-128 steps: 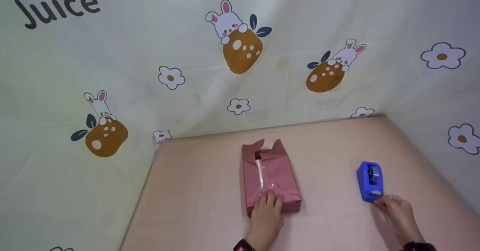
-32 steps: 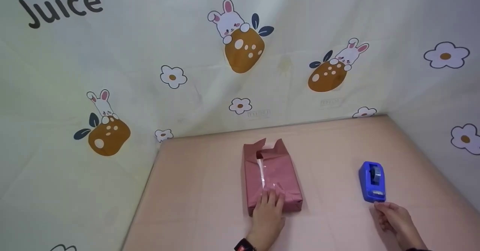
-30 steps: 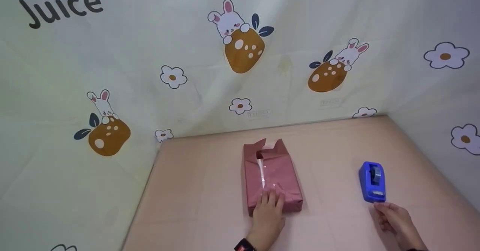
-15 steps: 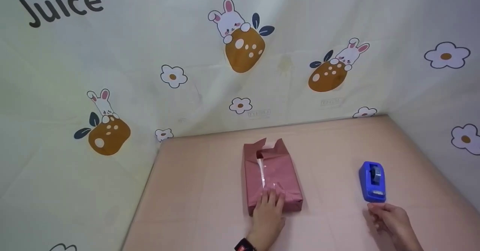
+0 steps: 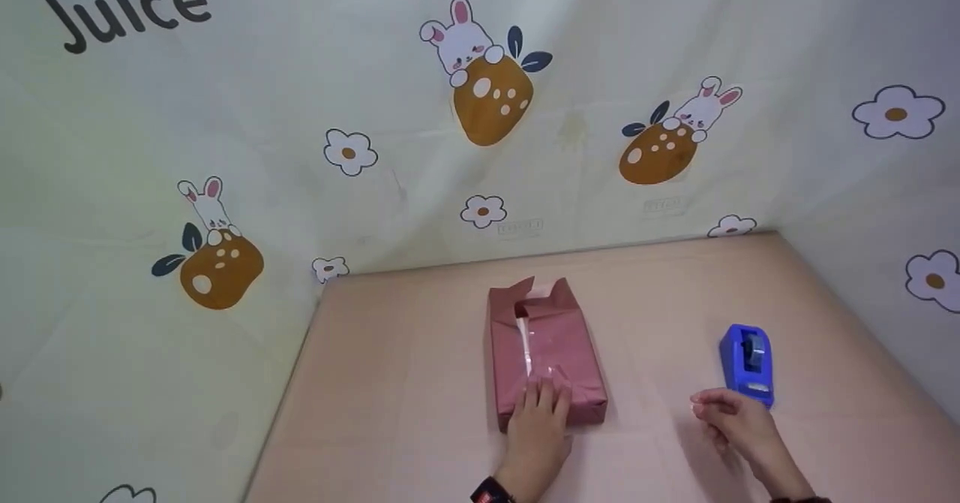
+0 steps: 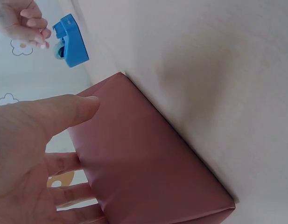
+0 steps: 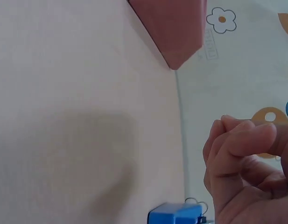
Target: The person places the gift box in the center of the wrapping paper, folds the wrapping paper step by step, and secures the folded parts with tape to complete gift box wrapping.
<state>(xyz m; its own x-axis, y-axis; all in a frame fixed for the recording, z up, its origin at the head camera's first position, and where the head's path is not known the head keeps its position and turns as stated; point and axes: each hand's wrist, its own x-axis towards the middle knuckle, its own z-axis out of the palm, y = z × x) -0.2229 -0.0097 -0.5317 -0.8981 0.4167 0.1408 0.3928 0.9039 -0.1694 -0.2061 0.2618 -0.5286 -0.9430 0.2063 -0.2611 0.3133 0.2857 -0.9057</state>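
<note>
Your left hand (image 5: 536, 428) lies flat on the near end of the parcel (image 5: 546, 353), fingers straight, pressing the folded flap down; the parcel sits mid-table (image 5: 390, 383), lengthwise away from you, wrapped in dusky pink paper, with a strip of clear tape (image 5: 527, 345) along its top seam; the far end stands unfolded, paper points sticking up. Your right hand (image 5: 731, 420) hovers over the table just beside the dispenser (image 5: 746, 364), between it and the parcel; its fingers are curled with thumb against fingertips, as if pinching a short piece of tape, but you cannot see any tape in the wrist view, so whether it holds anything I cannot tell.

By my reading you are at the taping of the near flap; the left hand is the clamp and the right brings the tape. The next move would call for you to keep the flap pressed until the tape bridges flap and body, then slide your fingers aside rather than lift them; the far end waits to be folded and closed likewise.

Writing: "Juice" (image 5: 127, 15) in dark letters on the backdrop (image 5: 262, 112), upper left; two small faint marks low on the backdrop are too blurred to read; the dispenser shows no legible label.
</note>
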